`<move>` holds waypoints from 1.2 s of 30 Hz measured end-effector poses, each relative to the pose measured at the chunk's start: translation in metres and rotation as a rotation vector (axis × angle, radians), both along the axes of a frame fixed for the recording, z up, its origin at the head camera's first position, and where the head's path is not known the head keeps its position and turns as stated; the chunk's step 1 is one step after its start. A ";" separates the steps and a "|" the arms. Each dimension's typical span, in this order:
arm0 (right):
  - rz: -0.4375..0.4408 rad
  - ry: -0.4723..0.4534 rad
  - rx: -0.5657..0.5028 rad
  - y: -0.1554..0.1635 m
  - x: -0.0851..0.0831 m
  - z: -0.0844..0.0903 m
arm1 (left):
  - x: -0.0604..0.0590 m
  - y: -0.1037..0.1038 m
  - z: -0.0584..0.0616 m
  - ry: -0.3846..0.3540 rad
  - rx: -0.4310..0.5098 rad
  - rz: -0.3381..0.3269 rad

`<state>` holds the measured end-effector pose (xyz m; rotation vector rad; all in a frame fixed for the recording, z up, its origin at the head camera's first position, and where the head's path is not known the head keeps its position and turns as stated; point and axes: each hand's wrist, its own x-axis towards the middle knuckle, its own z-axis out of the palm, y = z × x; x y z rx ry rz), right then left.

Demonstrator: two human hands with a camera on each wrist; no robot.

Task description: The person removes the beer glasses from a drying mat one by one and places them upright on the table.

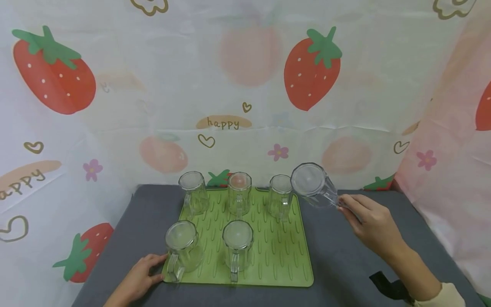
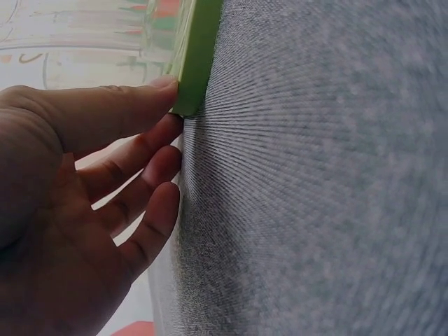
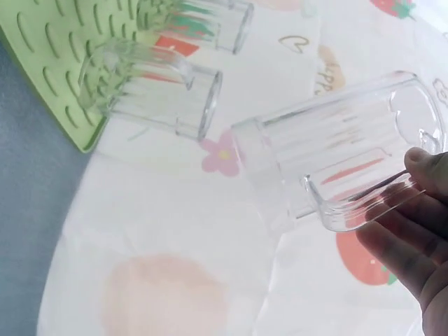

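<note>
My right hand (image 1: 370,217) grips a clear glass mug (image 1: 308,181) by its handle. It holds the mug tilted in the air, past the far right corner of the green ribbed mat (image 1: 280,256). Seen from the right wrist, the thumb lies on top of the mug's handle (image 3: 339,213) with the fingers beneath. At the mat's near left corner, my left hand (image 1: 138,275) pinches the edge between thumb and index finger. Its other fingers hang loosely curled beside the table edge in the left wrist view.
Several similar mugs stand on the mat: a back row with left (image 1: 194,192), middle (image 1: 239,196) and right (image 1: 280,198) ones, and a front row with left (image 1: 184,247) and middle (image 1: 238,245) ones. Behind the grey tabletop (image 1: 345,260) hangs a strawberry-print cloth (image 1: 245,94).
</note>
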<state>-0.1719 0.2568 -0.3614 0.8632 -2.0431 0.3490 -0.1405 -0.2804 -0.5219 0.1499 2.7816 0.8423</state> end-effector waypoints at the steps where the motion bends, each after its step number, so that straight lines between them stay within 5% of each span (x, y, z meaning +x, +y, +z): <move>1: 0.003 0.013 0.008 0.000 0.000 0.001 | 0.000 0.000 0.000 0.002 0.000 -0.001; 36: 0.135 0.223 0.140 -0.008 0.005 0.022 | 0.003 0.004 0.001 -0.001 0.000 0.043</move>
